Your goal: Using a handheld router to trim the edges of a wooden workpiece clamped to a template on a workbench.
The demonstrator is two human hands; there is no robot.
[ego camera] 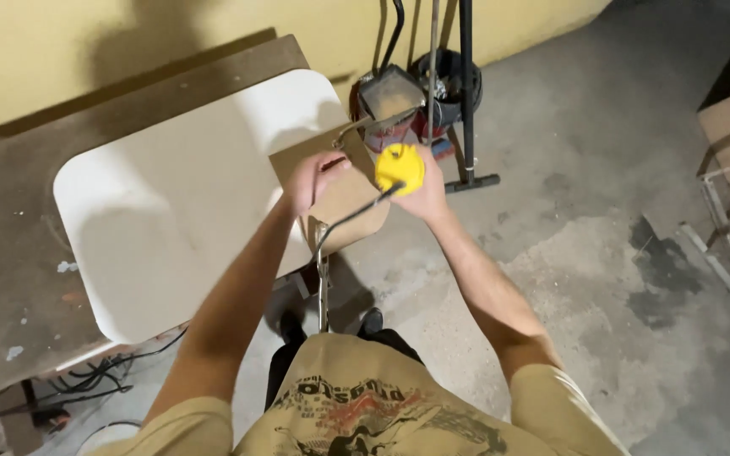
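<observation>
The right hand [422, 190] grips a yellow power tool [400, 166] over a brown board [344, 198]. The left hand [313, 179] presses closed on the board's near-left edge. Left of the board lies a white surface [171, 203]; beyond it stands a dark bucket [445, 80].

A yellow, rounded power tool [400, 167] sits upright on a small brown board [344, 198], at the board's 1 o'clock corner. A dark cord runs from the tool toward 7 o'clock. The flat board overhangs a white panel's 3 o'clock edge.
</observation>
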